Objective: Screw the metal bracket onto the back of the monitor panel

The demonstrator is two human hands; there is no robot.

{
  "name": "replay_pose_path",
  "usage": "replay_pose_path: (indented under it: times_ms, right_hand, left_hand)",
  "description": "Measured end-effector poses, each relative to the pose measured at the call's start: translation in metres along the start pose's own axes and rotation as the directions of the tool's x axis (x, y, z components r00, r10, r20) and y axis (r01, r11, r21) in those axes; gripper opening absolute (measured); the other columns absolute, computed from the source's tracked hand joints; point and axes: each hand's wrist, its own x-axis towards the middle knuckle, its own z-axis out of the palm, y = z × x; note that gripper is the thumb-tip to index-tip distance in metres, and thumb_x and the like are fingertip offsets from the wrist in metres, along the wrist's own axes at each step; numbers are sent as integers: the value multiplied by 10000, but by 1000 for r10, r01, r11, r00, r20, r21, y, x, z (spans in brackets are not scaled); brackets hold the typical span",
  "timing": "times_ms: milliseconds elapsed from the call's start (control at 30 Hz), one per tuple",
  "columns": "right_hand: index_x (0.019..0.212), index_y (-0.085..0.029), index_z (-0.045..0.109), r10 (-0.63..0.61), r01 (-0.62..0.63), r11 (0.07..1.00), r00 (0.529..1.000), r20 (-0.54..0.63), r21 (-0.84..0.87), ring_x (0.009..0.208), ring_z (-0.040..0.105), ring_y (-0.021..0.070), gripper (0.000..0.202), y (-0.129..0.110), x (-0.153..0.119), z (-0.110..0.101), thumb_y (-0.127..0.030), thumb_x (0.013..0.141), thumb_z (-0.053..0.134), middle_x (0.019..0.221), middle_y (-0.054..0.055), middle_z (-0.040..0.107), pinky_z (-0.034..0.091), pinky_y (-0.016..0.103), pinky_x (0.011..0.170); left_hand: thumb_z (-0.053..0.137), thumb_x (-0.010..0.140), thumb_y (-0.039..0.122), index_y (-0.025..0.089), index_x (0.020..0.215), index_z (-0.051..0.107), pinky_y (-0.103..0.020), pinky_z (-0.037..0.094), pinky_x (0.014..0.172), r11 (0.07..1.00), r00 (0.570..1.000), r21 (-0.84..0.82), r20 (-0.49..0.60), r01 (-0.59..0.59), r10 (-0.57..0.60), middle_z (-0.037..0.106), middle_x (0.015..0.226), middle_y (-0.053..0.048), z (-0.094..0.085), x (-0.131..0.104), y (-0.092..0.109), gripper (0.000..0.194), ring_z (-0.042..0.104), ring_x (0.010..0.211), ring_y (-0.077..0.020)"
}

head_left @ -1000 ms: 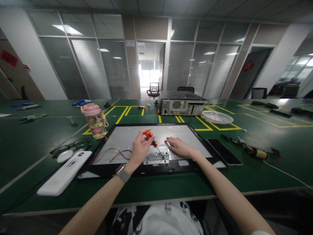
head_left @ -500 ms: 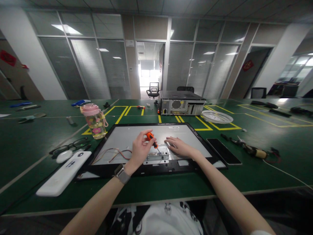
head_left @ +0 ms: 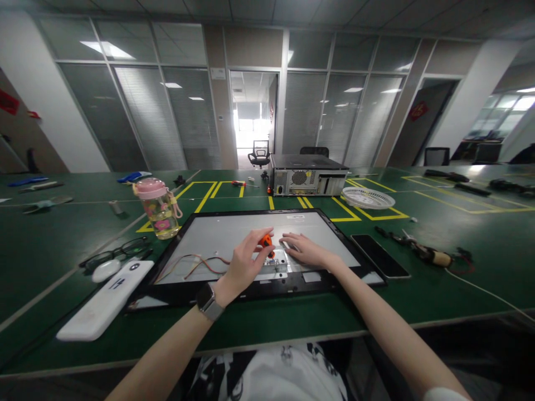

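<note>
A flat display panel (head_left: 234,236) with a black frame and grey back lies on the green table in front of me. My left hand (head_left: 249,257), with a watch on its wrist, pinches an orange and black screwdriver (head_left: 266,240). The screwdriver points down at a small metal bracket (head_left: 283,267) near the panel's front edge; my fingers and the handle hide the tip. Resting on the panel beside the bracket is my right hand (head_left: 305,250), its fingers stretched out and holding nothing. Thin coloured wires (head_left: 200,262) run across the panel's left side.
Left of the panel are a pink-lidded bottle (head_left: 159,209), glasses (head_left: 121,250) and a white oblong device (head_left: 108,301). A phone (head_left: 379,256) and a cabled part (head_left: 434,256) lie right. Behind stand a computer case (head_left: 307,175) and a white basket (head_left: 368,198).
My left hand has shifted slightly right and turned, and the screwdriver now stands steeper over the bracket. My right hand stays on the panel. The whole view has moved a little.
</note>
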Motion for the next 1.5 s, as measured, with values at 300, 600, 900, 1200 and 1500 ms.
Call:
replay_pose_path:
  times_ms: [300,600,900,1200,1500]
  right_hand:
    - [1355,-228,516,-35,35,999,999,-4,-7,1386,396,297,410,2,2,1,-315,962,437,1465,145,482,251,584,1128]
    - [1347,-262,512,-54,54,999,998,-18,-2,1343,447,271,393,1,1,1,-298,961,445,1452,110,497,255,575,1128]
    - [1350,-235,522,-40,39,999,999,-22,-5,1396,383,287,406,7,2,6,-312,957,453,1462,130,489,251,568,1138]
    - [1358,-234,518,-30,30,999,1000,-7,-19,1388,394,291,414,2,0,1,-296,956,445,1466,136,482,265,576,1129]
    - [1347,-217,526,-39,39,999,999,-20,-10,1380,408,283,408,4,1,1,-317,959,450,1461,144,486,273,542,1138]
  left_hand:
    - [423,988,223,236,1330,474,-302,591,825,998,986,-47,167,35,-26,609,1234,-119,1,9,8,346,663,1041,-191]
    - [623,895,274,206,1054,678,-284,524,791,997,998,64,42,-52,49,579,912,-36,5,36,13,182,605,850,-155]
    - [464,955,223,206,1106,643,-314,512,823,999,997,17,-75,-31,32,663,955,-55,11,26,0,235,631,888,-163]
    - [491,949,190,203,1205,575,-301,500,839,997,987,74,-161,-6,18,644,999,-58,10,14,-4,270,631,922,-162]
    - [584,911,231,225,1143,620,-291,493,811,995,991,95,-125,-27,39,588,955,-35,9,13,0,235,595,868,-155]
